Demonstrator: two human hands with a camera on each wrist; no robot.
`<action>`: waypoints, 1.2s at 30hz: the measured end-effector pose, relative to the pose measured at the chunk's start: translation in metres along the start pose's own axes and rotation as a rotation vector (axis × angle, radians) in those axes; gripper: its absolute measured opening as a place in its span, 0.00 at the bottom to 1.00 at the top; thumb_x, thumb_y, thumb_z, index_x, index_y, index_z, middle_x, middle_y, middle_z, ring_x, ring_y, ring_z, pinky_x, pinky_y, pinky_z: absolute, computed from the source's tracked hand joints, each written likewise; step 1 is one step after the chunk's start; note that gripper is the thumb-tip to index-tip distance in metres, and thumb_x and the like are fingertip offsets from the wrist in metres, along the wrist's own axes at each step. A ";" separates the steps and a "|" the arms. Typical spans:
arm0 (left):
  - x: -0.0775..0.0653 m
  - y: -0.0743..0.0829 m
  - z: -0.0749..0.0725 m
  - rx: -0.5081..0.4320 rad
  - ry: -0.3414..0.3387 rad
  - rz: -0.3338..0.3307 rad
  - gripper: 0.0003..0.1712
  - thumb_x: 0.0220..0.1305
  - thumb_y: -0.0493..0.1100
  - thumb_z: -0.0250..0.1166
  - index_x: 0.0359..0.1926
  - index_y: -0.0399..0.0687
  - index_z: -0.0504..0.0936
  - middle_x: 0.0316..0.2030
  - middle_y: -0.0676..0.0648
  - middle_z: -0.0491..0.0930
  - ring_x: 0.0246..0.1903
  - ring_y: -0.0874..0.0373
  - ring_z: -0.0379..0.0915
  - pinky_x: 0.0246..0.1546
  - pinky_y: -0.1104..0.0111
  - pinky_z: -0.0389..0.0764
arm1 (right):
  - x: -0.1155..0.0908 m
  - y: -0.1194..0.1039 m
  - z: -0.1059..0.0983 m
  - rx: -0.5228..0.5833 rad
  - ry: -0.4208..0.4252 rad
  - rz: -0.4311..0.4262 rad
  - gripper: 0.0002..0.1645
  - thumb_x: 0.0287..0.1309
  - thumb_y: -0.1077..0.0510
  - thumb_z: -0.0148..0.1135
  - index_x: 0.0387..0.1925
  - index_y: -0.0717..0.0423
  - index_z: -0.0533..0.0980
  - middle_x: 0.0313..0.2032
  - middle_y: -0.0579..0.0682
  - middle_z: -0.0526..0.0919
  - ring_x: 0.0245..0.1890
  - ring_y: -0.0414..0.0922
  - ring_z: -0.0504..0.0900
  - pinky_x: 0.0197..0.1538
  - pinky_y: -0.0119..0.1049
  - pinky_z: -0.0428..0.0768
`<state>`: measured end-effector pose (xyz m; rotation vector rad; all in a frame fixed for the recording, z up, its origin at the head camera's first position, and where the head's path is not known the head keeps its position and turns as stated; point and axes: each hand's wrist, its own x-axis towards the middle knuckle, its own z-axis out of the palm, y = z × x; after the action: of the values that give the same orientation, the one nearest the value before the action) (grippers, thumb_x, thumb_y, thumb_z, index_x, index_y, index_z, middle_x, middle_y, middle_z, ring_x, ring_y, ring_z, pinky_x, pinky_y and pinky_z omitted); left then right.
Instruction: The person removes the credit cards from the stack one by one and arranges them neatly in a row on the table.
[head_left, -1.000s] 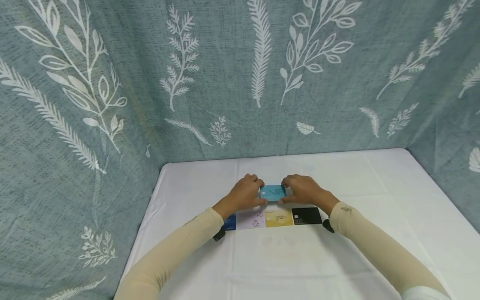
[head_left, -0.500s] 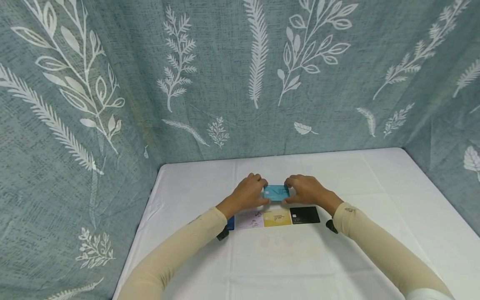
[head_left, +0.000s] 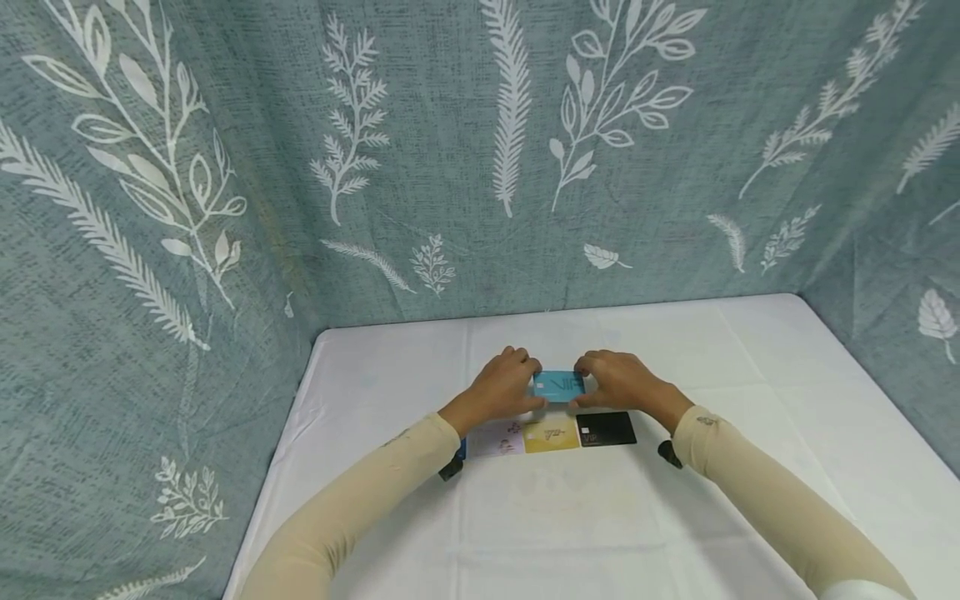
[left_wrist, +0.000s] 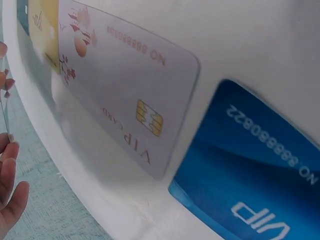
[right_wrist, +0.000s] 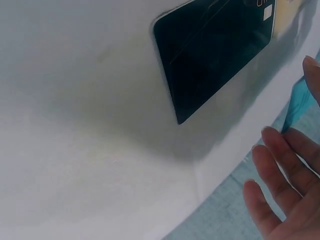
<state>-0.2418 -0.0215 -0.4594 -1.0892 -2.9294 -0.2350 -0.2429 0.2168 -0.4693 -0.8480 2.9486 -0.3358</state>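
Note:
A light blue VIP card [head_left: 558, 387] is held up between both hands, face toward the head camera. My left hand [head_left: 501, 385] pinches its left end by the corners, thumb below and fingers above. At the opposite end, my right hand [head_left: 618, 379] pinches it likewise; a bit of the card [right_wrist: 299, 102] shows beside the fingers in the right wrist view. Below lies a row of cards: a black one [head_left: 606, 429], a yellow one [head_left: 551, 435], a pale floral one [left_wrist: 125, 85] and a dark blue one [left_wrist: 250, 165], mostly hidden by my left wrist in the head view.
The cards lie on a white-covered table [head_left: 555, 517]. A grey-green curtain with white leaf prints [head_left: 450, 167] hangs behind it and along both sides. Dark wrist-camera pieces sit under each wrist, the right one [head_left: 670, 453] near the black card.
Both hands and the light blue card have shifted slightly to the right over the row. The left wrist now covers more of the dark blue card. The head view has turned slightly.

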 end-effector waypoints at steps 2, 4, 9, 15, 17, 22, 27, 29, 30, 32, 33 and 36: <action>0.000 0.001 0.001 0.004 -0.001 0.002 0.30 0.61 0.60 0.70 0.56 0.45 0.82 0.48 0.46 0.80 0.43 0.54 0.72 0.45 0.64 0.76 | -0.001 0.001 -0.001 -0.001 -0.006 0.002 0.35 0.49 0.36 0.76 0.50 0.57 0.82 0.43 0.48 0.85 0.41 0.44 0.83 0.44 0.43 0.82; 0.001 0.002 0.002 0.005 -0.003 0.005 0.30 0.61 0.60 0.70 0.55 0.45 0.82 0.48 0.46 0.80 0.42 0.54 0.71 0.45 0.64 0.76 | -0.002 0.001 -0.001 -0.002 -0.010 0.001 0.35 0.49 0.36 0.76 0.50 0.57 0.82 0.43 0.48 0.85 0.41 0.44 0.83 0.44 0.43 0.82; 0.001 0.006 0.005 0.017 -0.003 0.016 0.29 0.62 0.60 0.69 0.55 0.44 0.82 0.47 0.46 0.80 0.42 0.55 0.72 0.45 0.64 0.76 | -0.006 0.003 -0.002 -0.010 -0.008 -0.005 0.34 0.49 0.37 0.76 0.49 0.57 0.83 0.42 0.48 0.86 0.41 0.43 0.83 0.43 0.42 0.83; 0.002 0.011 0.009 0.042 -0.011 0.025 0.30 0.63 0.62 0.68 0.55 0.45 0.82 0.47 0.47 0.80 0.42 0.56 0.71 0.45 0.65 0.76 | -0.011 0.005 -0.001 -0.015 0.001 -0.019 0.33 0.47 0.38 0.78 0.48 0.57 0.83 0.40 0.47 0.86 0.40 0.42 0.83 0.42 0.41 0.83; 0.002 0.013 0.009 0.043 -0.009 0.026 0.30 0.62 0.61 0.68 0.55 0.45 0.82 0.47 0.47 0.80 0.42 0.56 0.72 0.45 0.65 0.76 | -0.012 0.007 -0.001 -0.019 0.005 -0.027 0.33 0.47 0.39 0.78 0.48 0.57 0.83 0.40 0.47 0.86 0.40 0.42 0.83 0.42 0.41 0.83; 0.004 0.017 0.008 0.033 -0.019 0.025 0.30 0.63 0.62 0.68 0.56 0.45 0.82 0.48 0.46 0.80 0.43 0.55 0.72 0.46 0.65 0.76 | -0.016 0.010 -0.001 -0.020 0.006 -0.031 0.34 0.47 0.38 0.78 0.48 0.56 0.83 0.41 0.47 0.85 0.39 0.42 0.83 0.42 0.40 0.83; 0.006 0.021 0.011 0.042 -0.020 0.030 0.31 0.63 0.62 0.68 0.57 0.45 0.82 0.48 0.46 0.80 0.43 0.55 0.72 0.47 0.65 0.76 | -0.020 0.012 -0.003 -0.025 0.005 -0.028 0.34 0.48 0.38 0.77 0.48 0.57 0.83 0.40 0.47 0.85 0.39 0.42 0.83 0.41 0.41 0.83; 0.006 0.022 0.012 0.044 -0.017 0.034 0.31 0.63 0.62 0.68 0.57 0.45 0.82 0.48 0.46 0.80 0.44 0.55 0.72 0.47 0.65 0.76 | -0.022 0.013 -0.003 -0.026 0.006 -0.027 0.34 0.48 0.38 0.77 0.48 0.57 0.83 0.40 0.47 0.85 0.40 0.42 0.83 0.42 0.42 0.83; 0.006 0.022 0.012 0.045 -0.014 0.035 0.31 0.63 0.62 0.68 0.57 0.45 0.82 0.48 0.46 0.80 0.44 0.56 0.72 0.47 0.65 0.76 | -0.023 0.014 -0.003 -0.027 0.006 -0.026 0.34 0.48 0.38 0.77 0.48 0.57 0.83 0.41 0.47 0.85 0.40 0.42 0.83 0.42 0.42 0.83; 0.007 0.024 0.013 0.043 -0.011 0.037 0.31 0.63 0.62 0.68 0.57 0.45 0.81 0.48 0.46 0.80 0.43 0.56 0.72 0.47 0.66 0.76 | -0.025 0.015 -0.003 -0.031 0.007 -0.022 0.34 0.48 0.37 0.76 0.48 0.57 0.83 0.41 0.47 0.85 0.40 0.42 0.83 0.42 0.42 0.83; 0.007 0.025 0.013 0.044 -0.012 0.037 0.31 0.63 0.62 0.68 0.58 0.45 0.81 0.49 0.47 0.80 0.43 0.56 0.71 0.47 0.66 0.76 | -0.025 0.016 -0.003 -0.033 0.007 -0.020 0.34 0.48 0.37 0.76 0.48 0.57 0.83 0.42 0.48 0.85 0.40 0.43 0.83 0.42 0.42 0.83; 0.008 0.028 0.013 0.041 -0.014 0.036 0.32 0.64 0.62 0.67 0.58 0.45 0.81 0.49 0.47 0.80 0.43 0.56 0.71 0.46 0.66 0.76 | -0.028 0.018 -0.004 -0.038 0.005 -0.012 0.35 0.48 0.37 0.76 0.48 0.58 0.83 0.42 0.48 0.86 0.41 0.43 0.83 0.43 0.43 0.83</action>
<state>-0.2294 0.0064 -0.4682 -1.1412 -2.9096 -0.1671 -0.2289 0.2471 -0.4694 -0.8700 2.9647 -0.2837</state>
